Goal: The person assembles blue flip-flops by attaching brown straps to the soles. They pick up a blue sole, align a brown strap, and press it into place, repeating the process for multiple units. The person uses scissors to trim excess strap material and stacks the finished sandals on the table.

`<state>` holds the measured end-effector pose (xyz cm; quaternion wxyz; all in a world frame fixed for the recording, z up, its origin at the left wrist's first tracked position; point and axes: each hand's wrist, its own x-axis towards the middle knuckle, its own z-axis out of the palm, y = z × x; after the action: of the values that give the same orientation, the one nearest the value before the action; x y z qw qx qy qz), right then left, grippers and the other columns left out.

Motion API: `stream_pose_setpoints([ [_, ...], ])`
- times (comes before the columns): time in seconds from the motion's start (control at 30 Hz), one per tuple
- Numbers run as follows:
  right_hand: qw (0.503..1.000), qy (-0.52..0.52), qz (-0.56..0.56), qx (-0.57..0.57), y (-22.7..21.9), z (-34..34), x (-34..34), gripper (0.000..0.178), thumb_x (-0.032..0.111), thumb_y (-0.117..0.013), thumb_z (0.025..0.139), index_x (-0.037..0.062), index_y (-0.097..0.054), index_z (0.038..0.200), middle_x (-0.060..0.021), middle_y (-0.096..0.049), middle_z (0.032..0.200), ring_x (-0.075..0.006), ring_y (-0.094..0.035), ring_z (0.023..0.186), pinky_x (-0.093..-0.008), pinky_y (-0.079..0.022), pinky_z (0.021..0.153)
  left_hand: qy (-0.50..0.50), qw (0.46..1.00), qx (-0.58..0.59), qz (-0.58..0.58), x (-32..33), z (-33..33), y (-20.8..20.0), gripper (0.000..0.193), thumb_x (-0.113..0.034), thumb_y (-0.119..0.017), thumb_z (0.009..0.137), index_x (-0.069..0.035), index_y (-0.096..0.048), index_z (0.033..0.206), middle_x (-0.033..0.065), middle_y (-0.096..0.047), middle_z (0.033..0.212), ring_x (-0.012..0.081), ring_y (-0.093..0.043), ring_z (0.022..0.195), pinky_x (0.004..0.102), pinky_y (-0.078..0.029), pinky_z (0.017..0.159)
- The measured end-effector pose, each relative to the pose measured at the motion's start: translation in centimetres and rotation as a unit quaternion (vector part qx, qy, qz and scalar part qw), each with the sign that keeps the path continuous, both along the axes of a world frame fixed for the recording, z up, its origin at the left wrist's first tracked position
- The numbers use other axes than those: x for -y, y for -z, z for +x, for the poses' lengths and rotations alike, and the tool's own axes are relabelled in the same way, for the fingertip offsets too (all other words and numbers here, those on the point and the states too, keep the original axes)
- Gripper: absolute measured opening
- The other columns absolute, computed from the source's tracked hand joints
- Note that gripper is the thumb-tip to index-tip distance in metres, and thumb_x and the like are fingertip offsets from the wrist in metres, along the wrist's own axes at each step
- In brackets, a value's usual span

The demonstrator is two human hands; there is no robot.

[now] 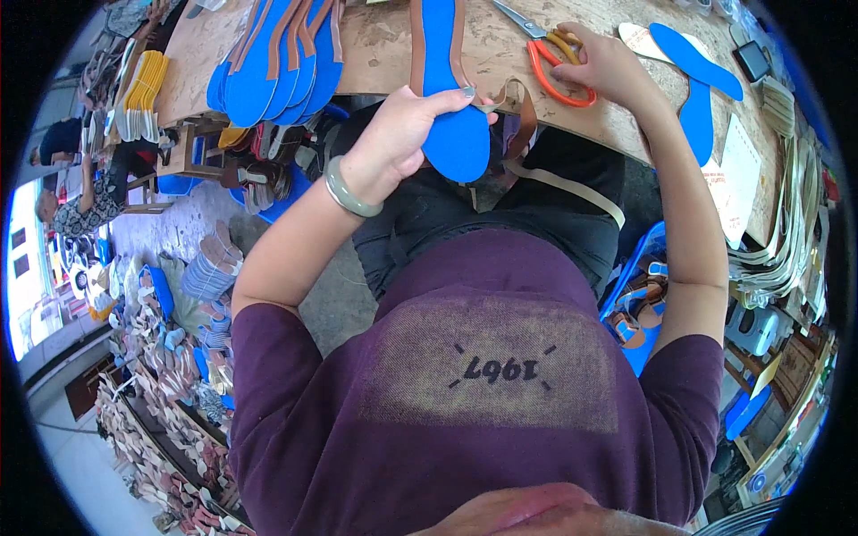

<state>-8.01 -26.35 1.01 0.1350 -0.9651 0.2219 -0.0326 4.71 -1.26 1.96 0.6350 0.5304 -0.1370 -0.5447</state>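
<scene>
My left hand (395, 134) is closed on a blue shoe insole (457, 147), thumb on top, at the table's near edge. Brown strip edging runs along both sides of the insole, and its rounded end hangs past the edge toward my lap. A loose brown strip (525, 121) with a pale back curls down beside it. To the right, my right hand (608, 64) grips the scissors (545, 55) by their orange and yellow handles. Their blades lie over the tabletop, pointing to the far left. The fingertips under the insole are hidden.
Several blue insoles with brown edging (259, 94) overlap at the table's left. Loose blue insoles (695, 61) and a white sheet (740, 179) lie at the right, near hanging pale strips (786, 214). A blue crate (639, 353) stands below. Other people (76, 210) sit far left.
</scene>
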Motion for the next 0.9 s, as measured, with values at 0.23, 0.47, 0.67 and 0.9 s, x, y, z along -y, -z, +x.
stream_pose_setpoints([
  [0.23, 0.792, 0.094, 0.549, 0.25, -2.5, -7.4, -8.3, 0.074, 0.003, -0.064, 0.074, 0.0092, -0.033, 0.142, -0.0058, -0.056, 0.093, -0.0102, -0.057, 0.067, -0.0226, -0.047, 0.055, -0.07, 0.962, 0.263, 0.016, 0.0, -2.7, 0.5, 0.022, -0.013, -0.059, 0.092, 0.004, -0.062, 0.105, 0.0116, -0.067, 0.101, 0.0168, -0.064, 0.094, 0.0304, -0.051, 0.084],
  [0.47, 0.713, 0.047, 0.691, 0.108, 0.2, -14.1, -13.6, 0.123, 0.064, -0.082, 0.048, 0.0078, -0.028, 0.143, -0.0037, -0.049, 0.101, -0.0113, -0.049, 0.073, -0.0238, -0.043, 0.071, -0.158, 0.913, 0.35, -0.136, 0.5, -5.8, 3.3, 0.019, -0.006, -0.056, 0.093, 0.004, -0.059, 0.108, 0.0097, -0.066, 0.105, 0.0167, -0.062, 0.098, 0.0296, -0.047, 0.089],
  [0.67, 0.848, 0.038, 0.524, 0.064, 0.4, -13.4, -13.7, 0.083, 0.05, -0.08, 0.066, 0.0058, -0.042, 0.126, -0.0103, -0.056, 0.089, -0.0191, -0.055, 0.08, -0.0313, -0.045, 0.077, -0.156, 0.791, 0.569, -0.162, 0.9, -6.2, 4.0, 0.03, 0.001, -0.071, 0.075, -0.002, -0.06, 0.103, 0.0141, -0.055, 0.107, 0.0232, -0.058, 0.097, 0.0289, -0.049, 0.081],
  [0.9, 0.858, 0.04, 0.494, 0.134, 1.9, -11.6, -14.0, 0.061, 0.033, -0.078, 0.075, 0.0044, -0.047, 0.119, -0.0078, -0.055, 0.078, -0.0159, -0.051, 0.07, -0.0285, -0.044, 0.068, -0.128, 0.707, 0.677, -0.157, 0.1, -5.2, 4.6, 0.036, -0.008, -0.079, 0.063, -0.01, -0.067, 0.097, 0.0042, -0.048, 0.09, 0.0186, -0.049, 0.081, 0.0267, -0.043, 0.07],
])
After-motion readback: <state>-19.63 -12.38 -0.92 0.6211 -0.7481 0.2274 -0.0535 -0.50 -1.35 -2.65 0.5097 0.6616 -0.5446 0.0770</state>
